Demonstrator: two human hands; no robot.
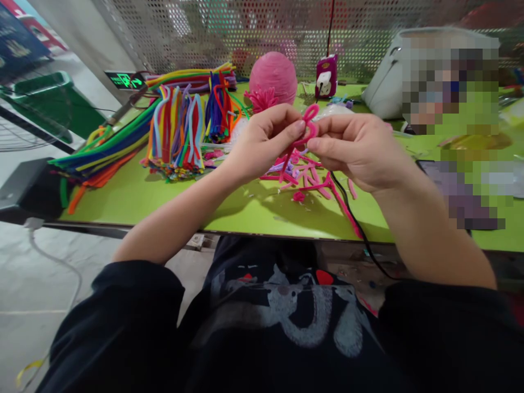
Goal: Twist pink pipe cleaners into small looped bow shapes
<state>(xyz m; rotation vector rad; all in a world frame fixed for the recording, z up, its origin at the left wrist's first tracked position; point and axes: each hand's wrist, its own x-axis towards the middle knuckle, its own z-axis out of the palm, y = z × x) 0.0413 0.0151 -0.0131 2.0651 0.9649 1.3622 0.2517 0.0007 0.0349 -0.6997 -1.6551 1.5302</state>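
Both hands meet above the green table around a pink pipe cleaner [311, 113] bent into loops. My left hand [273, 131] pinches it between thumb and forefinger, with one straight end hanging below. From the other side, the thumb and fingers of my right hand [357, 144] close on the edge of a loop. Under the hands lie several loose pink pipe cleaner pieces [314, 180], some cut short, with a few purple ones among them. One long pink stem [346, 208] reaches the table's front edge.
Bundles of coloured pipe cleaners [174, 131] stand and lie at the left. Behind are a pink yarn ball [273, 76] and a purple power socket [326, 77]. A white bucket [382, 76] stands back right. A black cable [360, 232] crosses the table's front edge [262, 232].
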